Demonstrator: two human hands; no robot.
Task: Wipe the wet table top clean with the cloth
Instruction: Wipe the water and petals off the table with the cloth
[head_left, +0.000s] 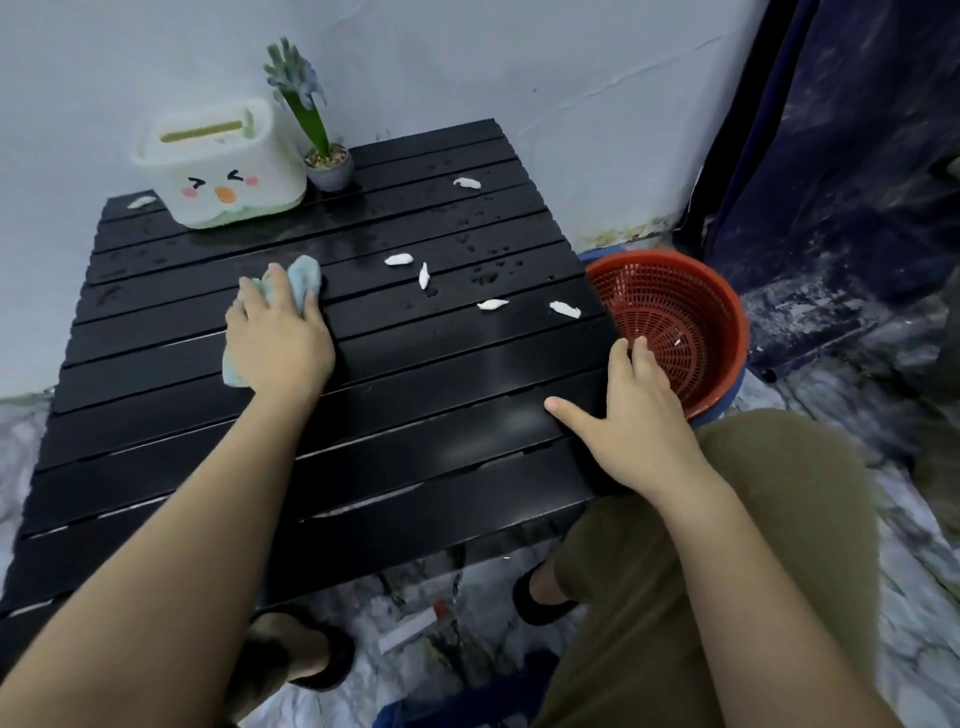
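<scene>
A black slatted table top (415, 395) fills the middle of the view, with water drops (488, 260) on its far right part. My left hand (278, 338) presses a light blue cloth (304, 275) flat on the table's left-centre; the cloth sticks out past my fingertips and beside my wrist. My right hand (631, 415) rests on the table's right edge, fingers spread and holding nothing. Several small white scraps (399, 259) lie scattered to the right of the cloth.
A white tissue box (221, 166) with a cartoon face and a small potted plant (324, 156) stand at the table's far left by the wall. A red plastic basket (670, 322) sits just past the right edge, close to my right hand. My knee is at lower right.
</scene>
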